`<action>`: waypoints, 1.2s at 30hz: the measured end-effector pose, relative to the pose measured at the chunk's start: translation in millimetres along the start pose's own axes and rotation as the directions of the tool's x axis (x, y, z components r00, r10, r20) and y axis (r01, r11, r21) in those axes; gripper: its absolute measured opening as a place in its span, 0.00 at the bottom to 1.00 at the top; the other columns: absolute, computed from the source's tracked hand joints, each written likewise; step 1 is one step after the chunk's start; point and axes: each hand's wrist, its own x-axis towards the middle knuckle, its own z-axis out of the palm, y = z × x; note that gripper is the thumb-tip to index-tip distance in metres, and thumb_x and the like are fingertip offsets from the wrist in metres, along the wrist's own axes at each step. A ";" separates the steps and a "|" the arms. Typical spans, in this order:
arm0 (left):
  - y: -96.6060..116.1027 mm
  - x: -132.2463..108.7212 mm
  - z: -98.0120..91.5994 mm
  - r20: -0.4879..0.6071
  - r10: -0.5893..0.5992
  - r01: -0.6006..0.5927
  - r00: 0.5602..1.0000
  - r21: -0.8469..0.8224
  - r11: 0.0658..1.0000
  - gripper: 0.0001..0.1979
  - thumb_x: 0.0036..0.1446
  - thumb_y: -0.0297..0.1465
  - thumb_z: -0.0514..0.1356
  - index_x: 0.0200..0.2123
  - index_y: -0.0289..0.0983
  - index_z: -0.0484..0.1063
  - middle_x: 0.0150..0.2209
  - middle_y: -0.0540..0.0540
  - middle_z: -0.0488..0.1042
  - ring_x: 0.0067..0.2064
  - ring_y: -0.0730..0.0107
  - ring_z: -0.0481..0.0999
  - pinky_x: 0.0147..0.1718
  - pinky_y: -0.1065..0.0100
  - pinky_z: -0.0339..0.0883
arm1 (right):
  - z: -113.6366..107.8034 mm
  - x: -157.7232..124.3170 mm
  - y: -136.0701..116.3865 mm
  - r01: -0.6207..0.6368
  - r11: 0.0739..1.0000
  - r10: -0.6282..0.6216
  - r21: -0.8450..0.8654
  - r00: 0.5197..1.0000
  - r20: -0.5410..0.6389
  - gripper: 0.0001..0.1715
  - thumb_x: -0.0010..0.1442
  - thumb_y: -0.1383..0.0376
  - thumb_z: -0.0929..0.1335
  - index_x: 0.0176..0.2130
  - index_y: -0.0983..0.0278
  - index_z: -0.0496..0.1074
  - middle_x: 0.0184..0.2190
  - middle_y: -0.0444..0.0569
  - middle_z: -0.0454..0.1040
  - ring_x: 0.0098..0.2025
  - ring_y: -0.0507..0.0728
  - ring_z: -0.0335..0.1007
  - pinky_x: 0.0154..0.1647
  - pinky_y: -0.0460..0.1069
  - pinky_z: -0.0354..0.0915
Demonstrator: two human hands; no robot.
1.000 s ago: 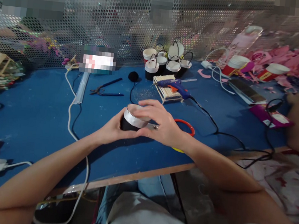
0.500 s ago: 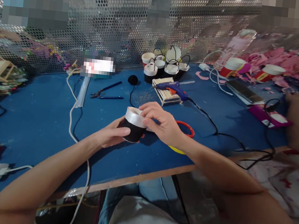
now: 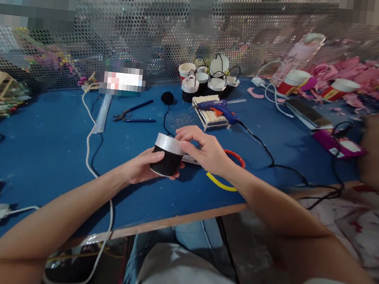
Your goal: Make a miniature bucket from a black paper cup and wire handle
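My left hand [image 3: 141, 165] is wrapped around the black paper cup [image 3: 171, 159]; my right hand [image 3: 211, 153] bends its fingers at the white band [image 3: 169, 144], whether pinching I cannot tell. The cup is over the near middle of the surface [image 3: 148, 210], left of the scissors' handles [image 3: 224, 185]. I think it is light and easily dented, the shiny band maybe slippery; better to hold the black wall [image 3: 169, 168] gently.

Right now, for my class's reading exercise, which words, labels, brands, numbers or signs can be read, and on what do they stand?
No text is legible.
Held black-and-white cup: no lettering visible.
Rightmost red cup: yellow marking, too blurred to read.
Magenta item: white marks, too small to read.
Bright panel: pixelated, unreadable.
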 end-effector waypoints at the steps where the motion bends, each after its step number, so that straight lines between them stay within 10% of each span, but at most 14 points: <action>1: -0.5 0.3 0.2 -0.017 -0.005 0.006 1.000 0.025 1.000 0.26 0.49 0.41 0.61 0.48 0.34 0.64 0.41 0.37 0.74 0.37 0.60 0.76 0.36 0.62 0.69 | 1.2 -0.1 1.1 0.014 1.000 -0.014 -0.011 1.000 0.012 0.09 0.60 0.60 0.63 0.32 0.62 0.67 0.39 0.50 0.71 0.49 0.55 0.65 0.51 0.54 0.62; 8: -1.2 3.1 7.8 -0.265 0.128 -0.026 0.956 0.358 0.933 0.34 0.42 0.32 0.68 0.51 0.37 0.56 0.39 0.45 0.69 0.36 0.67 0.75 0.37 0.62 0.69 | 5.9 0.3 4.1 -0.011 0.993 0.008 -0.118 1.000 -0.026 0.12 0.60 0.59 0.63 0.29 0.63 0.66 0.38 0.52 0.70 0.45 0.55 0.66 0.47 0.53 0.63; 19: 1.4 6.8 1.5 -0.202 0.344 -0.170 0.917 0.581 0.796 0.35 0.42 0.33 0.67 0.53 0.37 0.57 0.48 0.43 0.66 0.50 0.62 0.66 0.47 0.64 0.62 | 4.0 1.9 4.6 -0.011 0.990 0.009 -0.139 1.000 -0.012 0.14 0.59 0.56 0.64 0.28 0.62 0.65 0.37 0.51 0.71 0.44 0.54 0.66 0.46 0.52 0.64; 36: 1.3 10.2 -6.8 -0.204 0.436 -0.226 0.877 0.625 0.747 0.36 0.42 0.34 0.68 0.53 0.36 0.57 0.43 0.43 0.69 0.45 0.63 0.69 0.43 0.65 0.63 | -0.1 3.5 12.8 0.069 0.969 -0.078 -0.239 0.997 -0.027 0.12 0.59 0.57 0.63 0.33 0.62 0.67 0.36 0.51 0.71 0.44 0.55 0.65 0.46 0.53 0.64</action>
